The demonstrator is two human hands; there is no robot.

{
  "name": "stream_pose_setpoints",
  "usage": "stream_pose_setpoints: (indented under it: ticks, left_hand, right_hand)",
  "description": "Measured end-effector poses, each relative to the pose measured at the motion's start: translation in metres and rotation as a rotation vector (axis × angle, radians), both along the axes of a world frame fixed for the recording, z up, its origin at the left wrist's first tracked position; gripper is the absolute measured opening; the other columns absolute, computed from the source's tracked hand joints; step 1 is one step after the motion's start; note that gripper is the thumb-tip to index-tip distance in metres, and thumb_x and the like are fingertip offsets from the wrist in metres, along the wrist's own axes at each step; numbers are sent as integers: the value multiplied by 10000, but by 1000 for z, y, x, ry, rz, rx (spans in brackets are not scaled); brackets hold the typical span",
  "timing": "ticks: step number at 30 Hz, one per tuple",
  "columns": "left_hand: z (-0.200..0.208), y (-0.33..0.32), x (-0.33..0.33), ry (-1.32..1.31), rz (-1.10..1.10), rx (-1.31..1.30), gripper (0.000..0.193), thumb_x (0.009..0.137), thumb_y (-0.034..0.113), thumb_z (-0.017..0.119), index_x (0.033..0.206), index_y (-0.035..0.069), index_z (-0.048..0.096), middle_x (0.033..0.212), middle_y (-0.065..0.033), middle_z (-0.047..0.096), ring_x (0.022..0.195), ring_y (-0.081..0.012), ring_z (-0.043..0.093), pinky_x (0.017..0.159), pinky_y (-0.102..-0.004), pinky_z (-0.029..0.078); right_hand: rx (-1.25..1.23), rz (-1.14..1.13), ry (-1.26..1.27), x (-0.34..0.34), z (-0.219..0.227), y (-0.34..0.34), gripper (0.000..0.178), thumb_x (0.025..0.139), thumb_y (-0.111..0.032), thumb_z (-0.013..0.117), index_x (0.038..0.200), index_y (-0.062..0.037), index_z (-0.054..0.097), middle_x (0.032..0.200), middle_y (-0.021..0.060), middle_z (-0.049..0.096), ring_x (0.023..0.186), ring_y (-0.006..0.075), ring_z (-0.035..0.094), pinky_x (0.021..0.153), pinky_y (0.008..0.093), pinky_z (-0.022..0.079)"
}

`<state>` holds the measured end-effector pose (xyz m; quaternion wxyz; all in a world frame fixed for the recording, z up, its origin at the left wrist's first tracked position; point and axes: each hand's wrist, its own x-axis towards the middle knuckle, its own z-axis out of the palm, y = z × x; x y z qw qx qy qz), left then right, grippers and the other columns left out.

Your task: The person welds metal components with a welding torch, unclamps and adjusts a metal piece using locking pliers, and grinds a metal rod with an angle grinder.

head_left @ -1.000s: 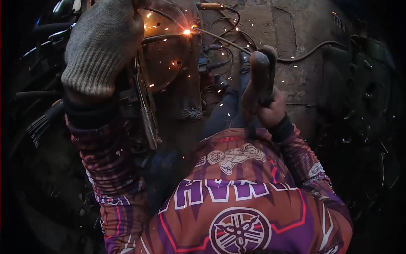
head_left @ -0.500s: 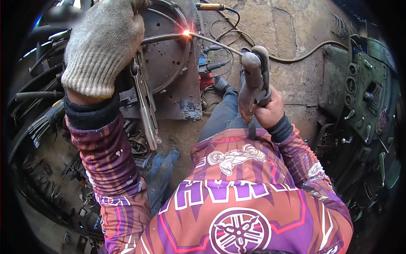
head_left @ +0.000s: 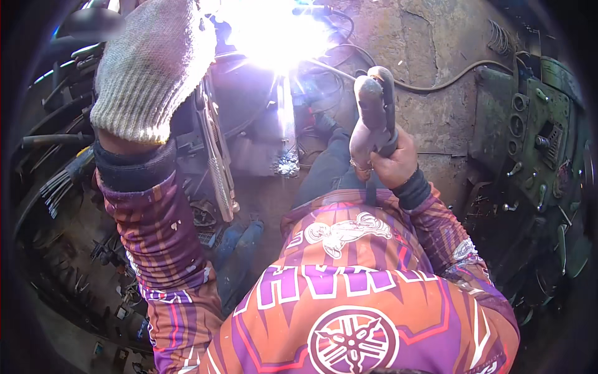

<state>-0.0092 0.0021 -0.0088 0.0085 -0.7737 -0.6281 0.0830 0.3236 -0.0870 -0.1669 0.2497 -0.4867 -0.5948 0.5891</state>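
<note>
"One question: what does the right hand (head_left: 398, 164) hold?"
"Its fingers close around the electrode holder (head_left: 371, 121)."
"And the rod (head_left: 334, 70)?"
"It slants from the holder's head, ahead of those fingers and leftward, into a white glare (head_left: 277, 32)."
"The left hand (head_left: 149, 65)?"
"It wears a knit glove (head_left: 132, 109); I cannot tell whether its fingers are closed. A long metal tool (head_left: 216, 159) shows below and right of them, nearer the body."
"Farther out?"
"A green machine (head_left: 529, 153), well right of the right fingers."
</note>
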Motion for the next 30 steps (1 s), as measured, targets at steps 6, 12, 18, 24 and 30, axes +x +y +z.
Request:
stream_pose_setpoints:
  ticks: [6,12,18,24,30]
  left_hand:
    - [11,3,25,-49,153,-44,256,906,167,535,1123,79,637,1020,-161,672,958,-341,650,837,-419,516]
    - [12,4,32,-50,157,-9,268,922,165,467,1094,83,656,992,-172,686,939,-357,657,827,-424,508]
    - [12,3,33,-77,166,-21,279,921,144,468,1110,76,662,1028,-172,687,956,-352,660,858,-419,506]
    - [11,3,33,-75,155,-2,298,918,136,470,1136,80,666,1044,-171,688,965,-340,665,872,-411,505]
    - [13,3,34,-78,162,-23,302,915,131,472,1137,75,670,1049,-183,681,971,-346,662,889,-409,501]
  right_hand:
    - [-96,-61,127,5,-6,-2,225,738,-86,662,948,-20,619,757,62,661,681,159,650,647,307,521]
    - [50,-61,82,5,-2,1,239,702,-72,658,936,-33,624,741,56,645,665,124,620,626,300,500]
    - [86,-38,19,1,7,2,237,701,-51,642,937,-30,626,724,72,637,635,137,615,619,304,501]
    - [91,-29,13,3,8,2,237,695,-40,637,931,-27,623,723,85,642,620,160,626,612,313,504]
    - [105,-9,-8,4,9,2,243,680,-35,634,923,-28,618,723,100,640,615,211,641,612,329,508]
